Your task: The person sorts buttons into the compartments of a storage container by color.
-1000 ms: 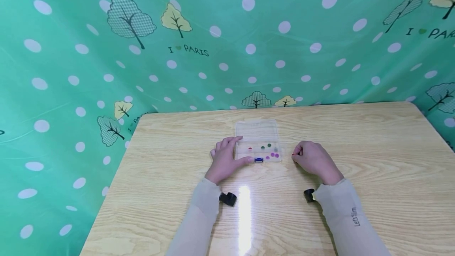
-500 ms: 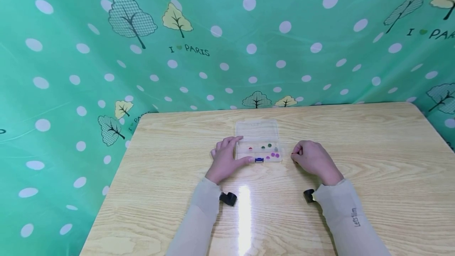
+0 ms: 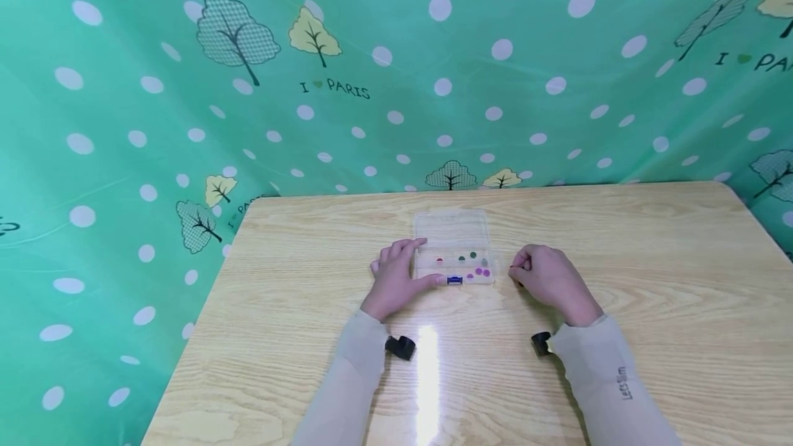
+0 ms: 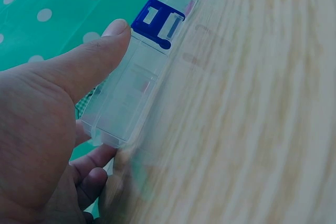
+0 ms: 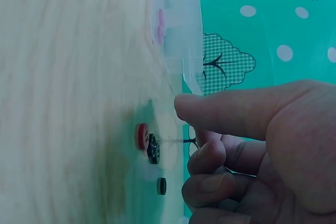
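Observation:
My left hand (image 3: 396,285) grips a clear plastic box (image 3: 442,272) at its left end, thumb by the blue clasp (image 4: 159,22) at the front and fingers behind. The lid (image 3: 452,227) is tipped back. Inside lie a red button (image 3: 440,260), green buttons (image 3: 473,255) and purple buttons (image 3: 482,272). To the right of the box, my right hand (image 3: 548,279) hovers low with curled fingers and the thumb reaching forward. Below its fingertips are a red button (image 5: 142,136) and dark buttons (image 5: 154,149). I cannot tell whether the thumb and hidden index finger pinch one.
The wooden table (image 3: 297,336) has its back edge against a green polka-dot cloth (image 3: 347,143). Black camera mounts (image 3: 400,347) sit at both sleeve cuffs. A bright light reflection runs along the tabletop between the forearms.
The whole head view has shifted slightly. The red spot at the right fingertips shows less than a second ago. My left hand keeps its grip on the box.

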Demonstrator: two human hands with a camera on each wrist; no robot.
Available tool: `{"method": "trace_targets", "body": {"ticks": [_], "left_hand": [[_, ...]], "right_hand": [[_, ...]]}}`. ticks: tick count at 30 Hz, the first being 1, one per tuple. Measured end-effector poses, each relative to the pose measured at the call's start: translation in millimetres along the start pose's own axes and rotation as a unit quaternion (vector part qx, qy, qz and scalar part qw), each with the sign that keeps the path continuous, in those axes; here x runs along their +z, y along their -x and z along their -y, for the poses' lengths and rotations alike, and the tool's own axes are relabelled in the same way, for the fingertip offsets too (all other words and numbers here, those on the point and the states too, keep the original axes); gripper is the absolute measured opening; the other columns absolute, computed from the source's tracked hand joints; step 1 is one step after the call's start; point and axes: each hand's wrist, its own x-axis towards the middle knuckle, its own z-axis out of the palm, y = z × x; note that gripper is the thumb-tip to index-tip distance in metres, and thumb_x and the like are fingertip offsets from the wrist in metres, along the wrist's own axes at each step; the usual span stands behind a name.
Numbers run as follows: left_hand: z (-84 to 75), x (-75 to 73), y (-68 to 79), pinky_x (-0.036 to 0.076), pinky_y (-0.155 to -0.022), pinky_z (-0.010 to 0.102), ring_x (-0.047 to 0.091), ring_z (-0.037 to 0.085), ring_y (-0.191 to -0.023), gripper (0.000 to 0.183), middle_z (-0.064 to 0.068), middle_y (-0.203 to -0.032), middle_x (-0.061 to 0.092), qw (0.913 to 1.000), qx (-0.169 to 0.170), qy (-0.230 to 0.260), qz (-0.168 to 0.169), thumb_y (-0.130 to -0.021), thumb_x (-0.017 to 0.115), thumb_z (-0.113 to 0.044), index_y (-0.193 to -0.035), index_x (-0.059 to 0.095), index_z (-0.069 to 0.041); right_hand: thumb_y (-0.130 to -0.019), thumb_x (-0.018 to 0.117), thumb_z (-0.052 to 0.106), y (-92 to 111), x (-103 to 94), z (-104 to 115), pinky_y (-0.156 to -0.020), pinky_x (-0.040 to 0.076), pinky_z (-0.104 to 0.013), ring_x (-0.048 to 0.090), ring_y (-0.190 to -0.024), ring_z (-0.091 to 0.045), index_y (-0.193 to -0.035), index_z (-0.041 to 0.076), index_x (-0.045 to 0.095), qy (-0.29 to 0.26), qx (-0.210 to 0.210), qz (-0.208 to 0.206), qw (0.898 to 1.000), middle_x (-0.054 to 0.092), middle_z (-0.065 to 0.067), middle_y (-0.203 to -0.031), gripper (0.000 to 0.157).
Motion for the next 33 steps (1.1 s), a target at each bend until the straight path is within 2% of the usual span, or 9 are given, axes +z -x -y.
{"method": "trace_targets", "body": {"ticks": [22, 33], "left_hand": [[-0.9, 1.9, -0.1, 0.022, -0.099, 0.047, 0.034, 0.026, -0.132, 0.093, 0.003, -0.153, 0.038, 1.0, -0.005, -0.001, -0.002, -0.076, 0.075, -0.068, -0.154, 0.04, -0.029], [0.5, 2.4, -0.1, 0.023, -0.098, 0.047, 0.034, 0.027, -0.132, 0.093, 0.004, -0.153, 0.039, 0.9999, -0.001, -0.006, -0.008, -0.077, 0.074, -0.068, -0.153, 0.041, -0.028]], "right_hand": [[-0.095, 0.065, 0.012, 1.0, -3.5, 11.3, -0.06, 0.038, -0.033, 0.048, -0.066, -0.02, -0.093, 0.005, 0.065, -0.008, -0.01, -0.013, 1.0, 0.054, -0.004, -0.075, 0.008], [-0.094, 0.065, 0.011, -1.3, -1.2, 18.5, -0.063, 0.041, -0.034, 0.051, -0.07, -0.022, -0.094, 0.005, 0.067, -0.008, -0.013, -0.019, 1.0, 0.057, -0.005, -0.078, 0.007]]}}
